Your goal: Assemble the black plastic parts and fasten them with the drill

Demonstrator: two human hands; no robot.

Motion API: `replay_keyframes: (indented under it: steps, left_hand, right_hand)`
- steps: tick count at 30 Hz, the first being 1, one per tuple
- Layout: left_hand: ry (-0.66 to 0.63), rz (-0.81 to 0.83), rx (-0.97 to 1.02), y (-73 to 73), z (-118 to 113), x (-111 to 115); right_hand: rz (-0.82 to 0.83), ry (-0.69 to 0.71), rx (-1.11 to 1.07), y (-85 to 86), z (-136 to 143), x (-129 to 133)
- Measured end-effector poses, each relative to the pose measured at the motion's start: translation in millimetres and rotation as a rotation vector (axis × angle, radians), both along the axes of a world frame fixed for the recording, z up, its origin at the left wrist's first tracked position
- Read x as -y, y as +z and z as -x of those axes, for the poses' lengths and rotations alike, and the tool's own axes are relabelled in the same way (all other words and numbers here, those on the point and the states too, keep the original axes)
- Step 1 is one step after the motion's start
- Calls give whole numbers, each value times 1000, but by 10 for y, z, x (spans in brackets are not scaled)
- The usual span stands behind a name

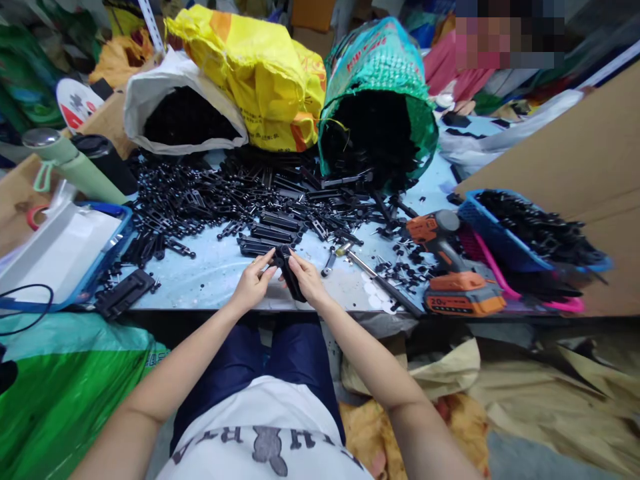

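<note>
Near the table's front edge, my left hand (253, 280) and my right hand (308, 277) both grip one long black plastic part (293, 280). My left fingers pinch its upper end, while the right thumb and fingers close along its side. Just beyond my hands lie several similar black bars (273, 230), stacked side by side. A hammer (377, 277) with a dark handle rests to the right, beside a small grey metallic piece (329, 261). Farther right stands an orange and black cordless drill (450, 263) on its battery.
A wide heap of small black parts (195, 193) spreads before a white sack (183, 120), a yellow sack (255, 73) and a green sack (380, 127). A blue basket (530, 233) holds black parts. At left are a bottle (75, 163) and a black block (125, 293). Another person (463, 73) sits across.
</note>
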State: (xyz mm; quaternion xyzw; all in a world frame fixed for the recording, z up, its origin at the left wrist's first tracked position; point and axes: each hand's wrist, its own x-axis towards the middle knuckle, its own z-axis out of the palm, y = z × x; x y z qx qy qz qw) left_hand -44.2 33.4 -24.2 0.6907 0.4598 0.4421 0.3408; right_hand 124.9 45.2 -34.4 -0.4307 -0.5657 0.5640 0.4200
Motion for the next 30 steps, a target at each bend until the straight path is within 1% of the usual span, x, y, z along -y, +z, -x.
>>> replay_keyframes:
  steps: [2,3,7,9,11,12,13,15,16,18,19,20,21,22,24,26,28,30]
  left_hand:
    - [63,-65,-23,81,-34,34]
    - [67,-88,-46,115,-34,46]
    - [12,-110,-129,181,-26,107]
    - [57,-132,-117,197,-67,133]
    - [180,-194,-70,256,-114,126]
    - [235,-233,-54,310,-125,108]
    - [267,-275,-48,379,-121,84]
    - [258,-355,-80,535,-72,33]
    - [241,-380,-107,602,-36,17]
    - [235,-395,-135,673,25,22]
    - [234,-378,-132,669,37,43]
    - [218,-344,-121,641,33,72]
    - [191,-301,-105,596,16,105]
    - [161,-259,-89,544,-11,139]
    - [114,-194,-74,451,-66,196]
    - [89,-170,-94,407,-87,233]
    - [63,-172,-154,408,-72,257]
    - [54,-189,-211,428,-64,278]
  right_hand:
    - [-64,6,-17,37,-23,24]
    - [-125,21,11,61,-60,21]
    - [-410,134,236,179,-245,-26]
    - [-491,122,305,211,-262,-13]
    - [-509,81,308,192,-200,58]
    - [-508,97,304,162,-150,112]
    - [-503,152,304,123,-97,169]
    - [-469,257,294,41,-10,267]
    - [-424,239,271,12,15,293]
    - [-269,60,165,0,25,287]
    - [-178,-43,95,17,17,262]
    - [-96,-105,29,48,5,229]
    - [-33,-118,-30,87,-10,196]
    - [3,-96,-73,130,-26,166]
    - [0,-26,-96,217,-73,124]
    - [-97,52,-21,300,-151,96]
    - [-281,135,132,378,-247,69]
    - [-479,189,278,443,-310,53]
